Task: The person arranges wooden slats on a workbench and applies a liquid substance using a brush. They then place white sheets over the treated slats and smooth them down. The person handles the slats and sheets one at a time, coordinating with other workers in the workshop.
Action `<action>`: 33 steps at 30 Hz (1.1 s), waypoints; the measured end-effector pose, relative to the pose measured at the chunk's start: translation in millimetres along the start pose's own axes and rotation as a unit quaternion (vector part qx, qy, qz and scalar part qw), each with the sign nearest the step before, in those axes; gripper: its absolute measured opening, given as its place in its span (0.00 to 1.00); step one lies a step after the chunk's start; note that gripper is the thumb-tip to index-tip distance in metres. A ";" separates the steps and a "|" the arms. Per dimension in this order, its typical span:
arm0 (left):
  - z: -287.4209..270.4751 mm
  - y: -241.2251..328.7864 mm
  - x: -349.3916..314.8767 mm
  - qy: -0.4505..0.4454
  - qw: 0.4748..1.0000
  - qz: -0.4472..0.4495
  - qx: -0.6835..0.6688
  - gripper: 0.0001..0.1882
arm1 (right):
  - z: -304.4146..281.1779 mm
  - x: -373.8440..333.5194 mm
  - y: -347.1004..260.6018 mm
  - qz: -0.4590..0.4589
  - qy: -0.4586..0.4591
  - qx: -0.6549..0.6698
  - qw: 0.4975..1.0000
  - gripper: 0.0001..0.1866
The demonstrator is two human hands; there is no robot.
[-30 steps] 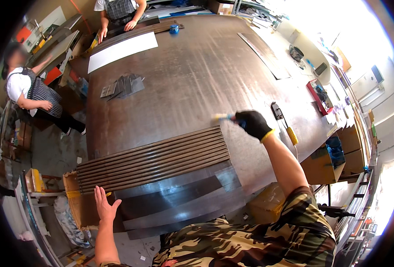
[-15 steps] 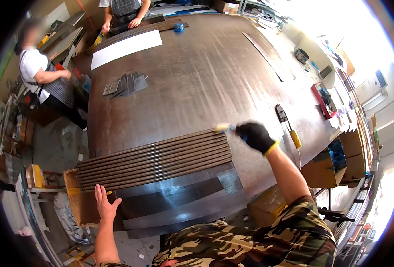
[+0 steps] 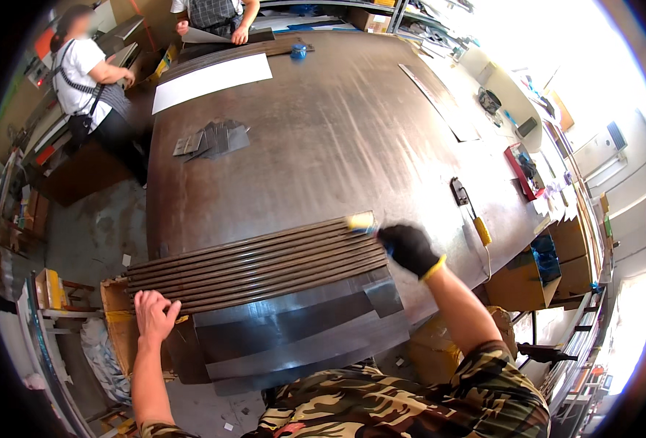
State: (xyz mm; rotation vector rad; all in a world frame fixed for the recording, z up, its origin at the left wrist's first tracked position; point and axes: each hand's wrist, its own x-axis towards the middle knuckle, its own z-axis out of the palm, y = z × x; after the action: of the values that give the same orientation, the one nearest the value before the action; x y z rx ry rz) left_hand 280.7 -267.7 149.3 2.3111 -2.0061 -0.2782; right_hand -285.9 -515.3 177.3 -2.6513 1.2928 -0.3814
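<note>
A row of long, dark brown strips (image 3: 264,264) lies side by side along the table's near edge. My right hand (image 3: 412,250), in a black glove with a yellow cuff, is closed on a brush (image 3: 361,223). The brush's pale, slightly blurred bristles are over the far right end of the strips. At the strips' near left end is my bare left hand (image 3: 155,315), its fingertips resting on them and its thumb spread away. Overlapping dark, glossy sheets (image 3: 286,343) lie on the near side of the strips, in front of my body.
The large brown table (image 3: 323,131) holds thin dark plates (image 3: 217,139), a white sheet (image 3: 213,82), a blue jar (image 3: 298,51) and a yellow-handled tool (image 3: 481,230) with a cord. A cardboard box (image 3: 115,321) stands at the left corner. Two people are beyond the table.
My left hand has shifted left and up onto the strips' end. My right hand and the brush have moved slightly left and nearer. The person at far left has turned and moved farther away.
</note>
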 end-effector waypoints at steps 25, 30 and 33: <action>71.4 -48.1 42.2 0.127 0.986 -0.101 0.031 0.38 | 27.8 49.6 -67.1 0.199 0.086 0.073 0.974 0.07; 69.1 -46.6 42.1 0.116 0.986 -0.112 0.036 0.38 | 64.3 17.6 -168.5 -0.028 -0.034 0.064 0.997 0.09; 67.3 -48.5 38.9 0.106 0.986 -0.121 0.037 0.37 | 50.5 13.0 -268.5 -0.134 -0.106 0.259 0.951 0.09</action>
State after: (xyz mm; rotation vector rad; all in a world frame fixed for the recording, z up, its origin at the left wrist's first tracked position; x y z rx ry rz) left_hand 321.0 -294.5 71.5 2.5085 -1.6673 0.0319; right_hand -62.2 -359.7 200.8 -2.3300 0.6537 -0.3934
